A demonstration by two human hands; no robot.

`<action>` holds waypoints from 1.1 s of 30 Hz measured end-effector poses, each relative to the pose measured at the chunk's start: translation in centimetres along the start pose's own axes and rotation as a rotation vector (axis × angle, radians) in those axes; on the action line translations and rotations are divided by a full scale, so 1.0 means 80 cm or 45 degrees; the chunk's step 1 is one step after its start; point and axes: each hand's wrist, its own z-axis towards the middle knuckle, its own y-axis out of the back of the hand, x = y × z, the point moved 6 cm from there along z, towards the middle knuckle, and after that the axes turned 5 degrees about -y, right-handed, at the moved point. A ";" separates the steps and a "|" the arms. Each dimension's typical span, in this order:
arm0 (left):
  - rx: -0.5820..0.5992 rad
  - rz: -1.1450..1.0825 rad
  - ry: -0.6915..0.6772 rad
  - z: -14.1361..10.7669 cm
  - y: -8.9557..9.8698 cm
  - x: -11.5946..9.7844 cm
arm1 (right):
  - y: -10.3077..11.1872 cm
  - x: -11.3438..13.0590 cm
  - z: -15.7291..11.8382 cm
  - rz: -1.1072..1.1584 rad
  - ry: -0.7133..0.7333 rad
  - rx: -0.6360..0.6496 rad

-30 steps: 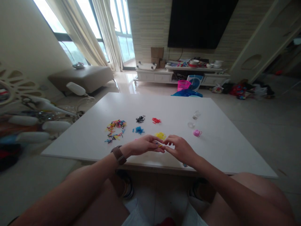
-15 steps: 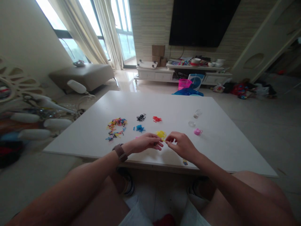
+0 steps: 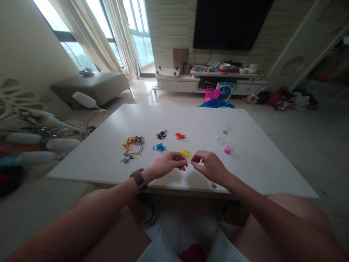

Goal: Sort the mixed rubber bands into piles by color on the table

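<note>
Between my two hands a small yellow rubber band is drawn out, pinched at one end by each. My left hand, with a watch on the wrist, grips its left end between thumb and fingers. The right end is in the fingertips of my right hand. Just behind them lies a pile of yellow rubber bands. Pink bands are partly covered by my left hand. Blue bands, black bands and red bands form separate piles farther off.
Mixed-colour bands are spread at left on the white table. At right are a clear container, a clear round piece and a pink object. A small yellow-and-blue item lies by the near edge.
My left fingers have closed in on the yellow band, and it now shows stretched between both hands. The whole view has shifted slightly.
</note>
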 end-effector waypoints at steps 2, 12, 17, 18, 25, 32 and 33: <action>0.006 0.031 -0.017 0.000 0.001 -0.005 | 0.001 0.002 0.000 -0.010 0.001 -0.008; -0.132 0.090 -0.052 0.019 0.037 -0.011 | 0.022 0.003 0.014 -0.034 -0.025 -0.086; -0.163 0.090 -0.086 0.024 0.036 -0.009 | 0.022 -0.009 0.024 -0.023 -0.080 -0.117; -0.131 0.081 -0.075 0.025 0.031 -0.006 | 0.017 -0.013 0.027 -0.019 -0.092 -0.112; -0.254 -0.391 0.228 0.033 0.037 0.032 | -0.016 -0.059 0.048 -0.141 -0.235 -0.098; -0.180 -0.547 0.340 0.022 0.037 0.035 | -0.058 -0.087 0.059 -0.285 -0.273 -0.003; -0.152 -0.522 0.342 0.020 0.036 0.035 | -0.059 -0.085 0.059 -0.289 -0.256 -0.001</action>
